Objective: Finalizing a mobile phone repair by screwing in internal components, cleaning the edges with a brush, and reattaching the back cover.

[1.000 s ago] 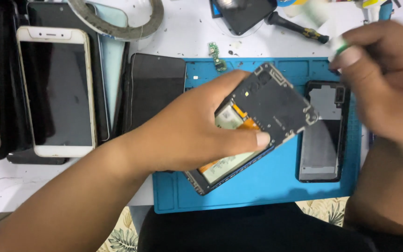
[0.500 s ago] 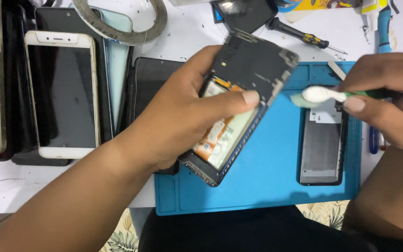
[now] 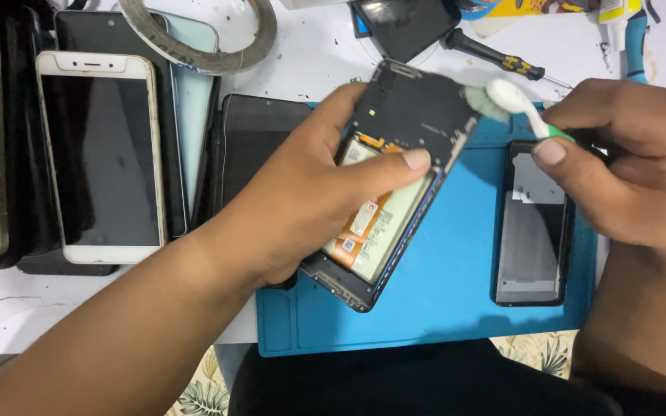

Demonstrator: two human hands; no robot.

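Tabletop [image 3: 310, 46]: white, speckled with dark bits, carrying everything here.
Blue mat [image 3: 456, 308]: lies at the near edge of the tabletop, under both hands.
Row of phones [image 3: 9, 154]: stacked along the left side, well apart from the mat; a white-framed phone [image 3: 102, 154] lies on top, screen up and dark.
Left hand [image 3: 302, 200]: clamped on the opened phone [image 3: 395, 177], thumb pressed across its open back, fingers wrapped round the far edge.
Opened phone: held tilted above the mat, back cover off, black inner plate on the upper half, battery with orange strip on the lower half.
Right hand [image 3: 634, 169]: fingers pinched together on the toothbrush [image 3: 522, 108].
Back cover [image 3: 532, 223]: black, lying flat on the mat just beside the right hand.
Tape ring [image 3: 194, 38]: grey, at the far edge.
Screwdriver [image 3: 495, 58]: black handle, lying behind the opened phone.
Toothbrush: white head with green handle, bristles touching the top corner of the opened phone.
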